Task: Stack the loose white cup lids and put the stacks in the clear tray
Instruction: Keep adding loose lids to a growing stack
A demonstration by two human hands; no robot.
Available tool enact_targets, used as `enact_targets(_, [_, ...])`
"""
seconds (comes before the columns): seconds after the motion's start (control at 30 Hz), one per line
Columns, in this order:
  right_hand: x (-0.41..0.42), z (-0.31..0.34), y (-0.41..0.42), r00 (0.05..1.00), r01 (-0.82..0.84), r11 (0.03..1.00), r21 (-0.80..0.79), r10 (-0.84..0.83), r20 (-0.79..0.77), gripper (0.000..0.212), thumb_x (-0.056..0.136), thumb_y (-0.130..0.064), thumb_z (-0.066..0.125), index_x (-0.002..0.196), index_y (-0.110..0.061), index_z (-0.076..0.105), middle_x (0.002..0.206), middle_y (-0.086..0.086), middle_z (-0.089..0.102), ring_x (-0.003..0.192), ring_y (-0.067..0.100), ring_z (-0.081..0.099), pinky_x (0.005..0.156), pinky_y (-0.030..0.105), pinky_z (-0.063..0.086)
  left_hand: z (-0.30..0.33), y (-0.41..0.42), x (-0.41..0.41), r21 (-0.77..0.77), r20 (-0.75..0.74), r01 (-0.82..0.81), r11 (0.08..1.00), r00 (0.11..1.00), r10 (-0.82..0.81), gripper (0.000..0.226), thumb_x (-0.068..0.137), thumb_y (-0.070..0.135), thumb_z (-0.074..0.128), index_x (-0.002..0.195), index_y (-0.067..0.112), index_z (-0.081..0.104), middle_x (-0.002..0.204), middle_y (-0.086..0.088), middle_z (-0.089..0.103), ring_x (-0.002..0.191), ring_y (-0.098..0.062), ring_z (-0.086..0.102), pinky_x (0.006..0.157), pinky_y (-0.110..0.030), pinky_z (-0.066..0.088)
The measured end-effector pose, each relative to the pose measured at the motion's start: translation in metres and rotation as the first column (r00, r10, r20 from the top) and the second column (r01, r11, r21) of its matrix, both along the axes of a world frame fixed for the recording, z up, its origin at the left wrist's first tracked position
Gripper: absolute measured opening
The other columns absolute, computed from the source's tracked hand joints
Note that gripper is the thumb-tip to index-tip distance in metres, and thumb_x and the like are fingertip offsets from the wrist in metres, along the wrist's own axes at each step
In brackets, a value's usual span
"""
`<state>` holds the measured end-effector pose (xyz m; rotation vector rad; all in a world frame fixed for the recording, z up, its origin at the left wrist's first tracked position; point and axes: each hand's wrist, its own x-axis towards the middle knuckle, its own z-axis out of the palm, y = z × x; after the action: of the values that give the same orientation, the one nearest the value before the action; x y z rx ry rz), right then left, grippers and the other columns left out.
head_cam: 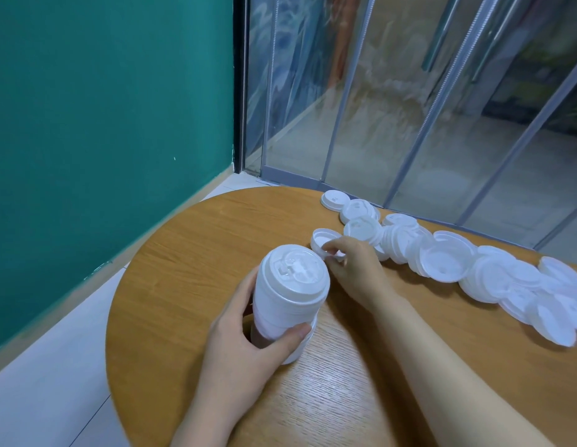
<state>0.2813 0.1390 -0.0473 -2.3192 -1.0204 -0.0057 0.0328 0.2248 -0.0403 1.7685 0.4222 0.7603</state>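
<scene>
A tall stack of white cup lids (288,295) stands on the round wooden table (190,253), and my left hand (245,337) grips it around its lower part. Just behind the stack, my right hand (351,269) pinches the rim of a single upturned lid (322,238) lying on the table. A long heap of loose white lids (458,262) runs from the table's far edge toward the right. No clear tray is in view.
A teal wall rises on the left. Glass door panels with metal frames (419,124) stand close behind the table's far edge. Pale floor tiles (48,382) show to the left of the table.
</scene>
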Motion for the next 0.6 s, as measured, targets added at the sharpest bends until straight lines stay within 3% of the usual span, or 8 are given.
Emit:
enact_targets(0.13, [-0.016,-0.001,-0.020,1.000,0.006,0.988,0.152,-0.004,-0.007,0.018,0.089,-0.007,0.071,0.104,-0.016,0.074,0.096,-0.007,0.068,0.088,0.006,0.059,0.081,0.023,0.045,0.000,-0.002,0.000,-0.017,0.005,-0.011,1.000,1.000,0.011,0.082,0.064,0.039,0.088,0.139,0.045,0.056,0.132,0.030,0.064,0.123,0.004,0.059,0.097,-0.021,0.046])
enact_targets(0.27, [-0.027,0.004,-0.032,0.985,0.051,0.959,0.280,-0.001,-0.174,0.021,0.085,-0.011,0.079,0.101,-0.024,0.074,0.096,-0.015,0.071,0.093,-0.002,0.061,0.080,0.010,0.042,-0.002,-0.002,0.000,-0.022,-0.001,-0.010,1.000,1.000,0.010,0.082,0.064,0.040,0.088,0.139,0.047,0.056,0.133,0.030,0.063,0.124,0.002,0.059,0.097,-0.022,0.046])
enact_targets(0.4, [-0.033,0.008,-0.045,0.967,0.111,0.891,0.440,0.004,-0.253,0.016,0.091,-0.019,0.077,0.106,-0.025,0.075,0.098,-0.010,0.076,0.095,0.011,0.071,0.085,0.030,0.055,-0.003,-0.002,-0.001,-0.023,-0.004,-0.010,1.000,1.000,0.010,0.083,0.064,0.039,0.089,0.140,0.043,0.056,0.132,0.029,0.064,0.123,0.003,0.060,0.094,-0.014,0.046])
enact_targets(0.5, [-0.036,0.009,-0.056,0.955,0.200,0.828,0.523,-0.047,-0.292,0.013,0.096,-0.017,0.071,0.107,-0.024,0.074,0.101,-0.013,0.076,0.095,0.005,0.070,0.084,0.022,0.054,-0.003,-0.003,0.000,-0.033,-0.010,-0.001,0.999,1.000,0.000,0.087,0.065,0.036,0.098,0.140,0.041,0.056,0.131,0.030,0.065,0.123,0.005,0.060,0.092,-0.006,0.045])
enact_targets(0.6, [-0.034,-0.001,-0.059,0.949,0.275,0.822,0.499,-0.150,-0.276,0.019,0.098,-0.022,0.068,0.117,-0.026,0.071,0.106,-0.021,0.070,0.097,-0.002,0.065,0.084,0.020,0.052,0.000,-0.005,0.001,-0.047,0.003,-0.006,0.999,1.000,0.006,0.082,0.065,0.038,0.089,0.140,0.041,0.056,0.131,0.031,0.064,0.125,0.006,0.058,0.094,-0.007,0.045])
